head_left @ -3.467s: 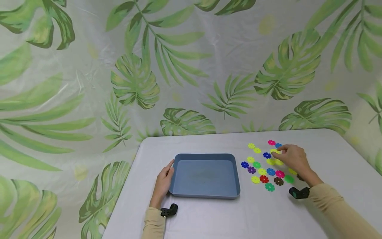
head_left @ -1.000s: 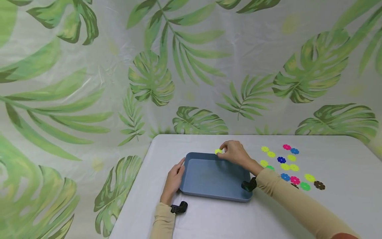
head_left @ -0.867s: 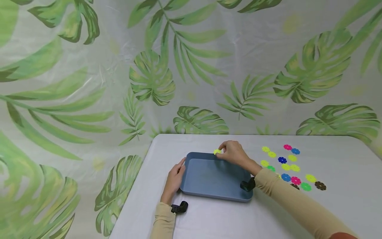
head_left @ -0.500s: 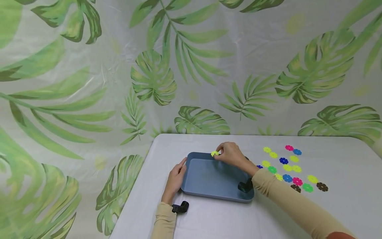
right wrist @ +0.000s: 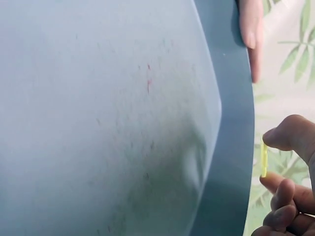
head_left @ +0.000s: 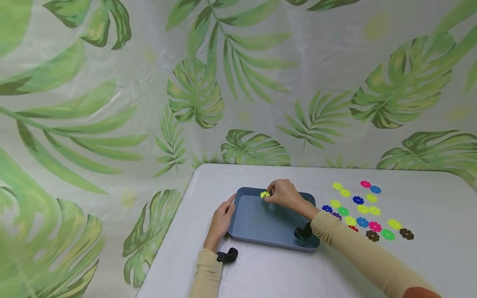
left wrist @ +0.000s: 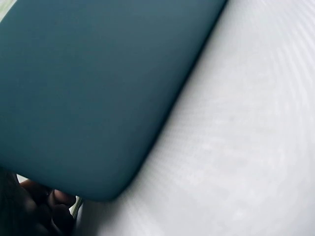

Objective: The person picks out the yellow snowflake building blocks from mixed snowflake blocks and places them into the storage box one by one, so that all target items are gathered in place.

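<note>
My left hand point(head_left: 221, 218) grips the left rim of a blue-grey rectangular tray point(head_left: 257, 238). In the right wrist view its fingertips point(right wrist: 252, 42) show at the rim, while the left wrist view shows mostly the tray's outer side point(left wrist: 98, 98). Over the far part of the tray, my right hand point(head_left: 284, 193) pinches a yellow notched disc point(head_left: 264, 194), a flat flower-like plastic piece. Edge-on in the right wrist view, this disc point(right wrist: 264, 160) stands between thumb and finger. The visible tray floor holds no discs.
Right of the tray, several loose notched discs lie on the white-covered table point(head_left: 268, 273): yellow, a pink disc point(head_left: 374, 226), a brown disc point(head_left: 407, 234), blue, green, purple and red ones. Behind the table hangs a leaf-print sheet point(head_left: 253, 82).
My right hand has gone left from the loose discs to above the tray, bringing a yellow disc, and lately moved slightly further left. My left hand stays at the tray's rim. The head view has shifted.
</note>
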{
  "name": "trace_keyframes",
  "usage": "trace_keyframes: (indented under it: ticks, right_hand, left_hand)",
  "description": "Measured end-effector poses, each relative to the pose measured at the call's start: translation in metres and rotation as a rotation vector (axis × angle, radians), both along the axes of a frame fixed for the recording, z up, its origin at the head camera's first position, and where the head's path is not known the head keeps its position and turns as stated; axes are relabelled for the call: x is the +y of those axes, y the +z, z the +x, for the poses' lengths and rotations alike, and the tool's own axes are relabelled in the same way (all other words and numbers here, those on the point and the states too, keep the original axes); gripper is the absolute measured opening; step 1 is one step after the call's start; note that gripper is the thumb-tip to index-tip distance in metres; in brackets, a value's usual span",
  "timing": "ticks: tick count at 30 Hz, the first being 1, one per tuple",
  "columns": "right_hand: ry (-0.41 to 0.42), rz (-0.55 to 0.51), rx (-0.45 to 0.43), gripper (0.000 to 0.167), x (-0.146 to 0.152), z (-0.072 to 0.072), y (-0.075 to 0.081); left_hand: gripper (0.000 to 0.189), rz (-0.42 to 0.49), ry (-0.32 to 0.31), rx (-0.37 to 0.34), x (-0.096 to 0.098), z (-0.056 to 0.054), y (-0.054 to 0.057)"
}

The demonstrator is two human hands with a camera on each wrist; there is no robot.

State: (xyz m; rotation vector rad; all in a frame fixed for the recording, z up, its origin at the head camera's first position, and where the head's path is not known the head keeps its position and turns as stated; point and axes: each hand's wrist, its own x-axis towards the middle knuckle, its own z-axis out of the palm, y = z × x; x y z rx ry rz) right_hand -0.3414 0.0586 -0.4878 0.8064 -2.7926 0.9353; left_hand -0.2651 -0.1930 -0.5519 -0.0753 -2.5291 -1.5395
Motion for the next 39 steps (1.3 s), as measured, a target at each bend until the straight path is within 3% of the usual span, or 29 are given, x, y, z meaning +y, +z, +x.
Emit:
trace_keyframes:
  ticks: [15, 39]
  right_hand:
    - [0.07, 0.026, 0.013, 0.021, -0.026, 0.0, -0.003]
    - [0.065, 0.08, -0.034, 0.025, -0.066, -0.002, -0.02]
  left_hand:
    - [0.042, 0.001, -0.014, -0.006, -0.003, -0.003, 0.003]
    - [0.043, -0.001, -0.016, -0.048, -0.003, -0.004, 0.0]
